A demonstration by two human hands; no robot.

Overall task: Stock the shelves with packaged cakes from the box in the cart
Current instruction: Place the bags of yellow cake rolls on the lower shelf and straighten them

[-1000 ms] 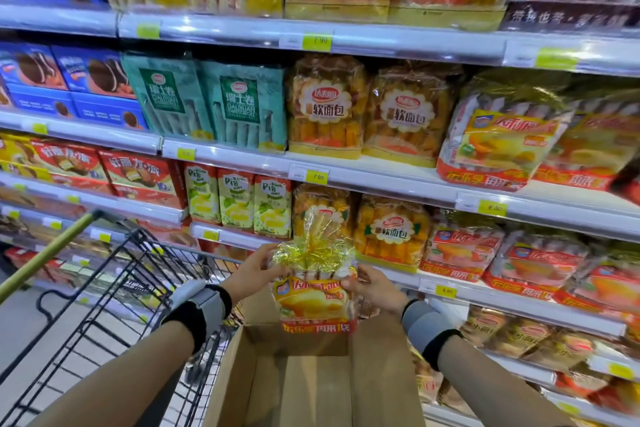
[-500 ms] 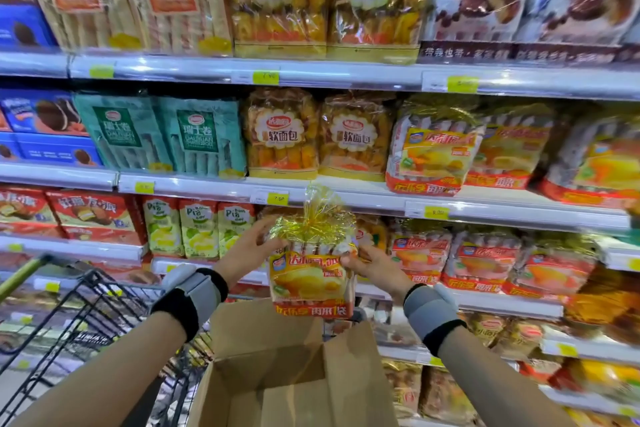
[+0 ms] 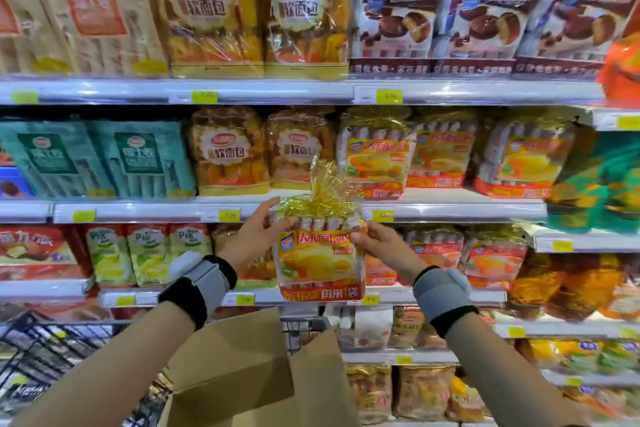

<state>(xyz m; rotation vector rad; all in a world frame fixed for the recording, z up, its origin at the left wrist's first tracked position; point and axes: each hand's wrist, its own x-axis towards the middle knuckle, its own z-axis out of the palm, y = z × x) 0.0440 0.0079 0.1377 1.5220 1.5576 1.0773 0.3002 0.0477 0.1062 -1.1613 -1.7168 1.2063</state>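
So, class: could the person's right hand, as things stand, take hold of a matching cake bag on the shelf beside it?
Probably not yet: the right hand grips the held cake bag, as does the left hand. The shelved matching bags stand unobstructed.

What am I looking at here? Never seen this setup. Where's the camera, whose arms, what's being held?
There is no robot. A person wears one wide-angle camera on the head, looking forward and down, so the two arms coming in from the bottom are their own. Each wrist carries a grey and black band.

The left hand and right hand hold one cake pack between them, fingers gripping its upper sides. It is orange and yellow, with a gold foil tuft on top, and is held up in front of the shelves.

Similar packs stand on the shelf just behind and to the right. Below the hands is an open cardboard box, with the black wire cart at lower left.
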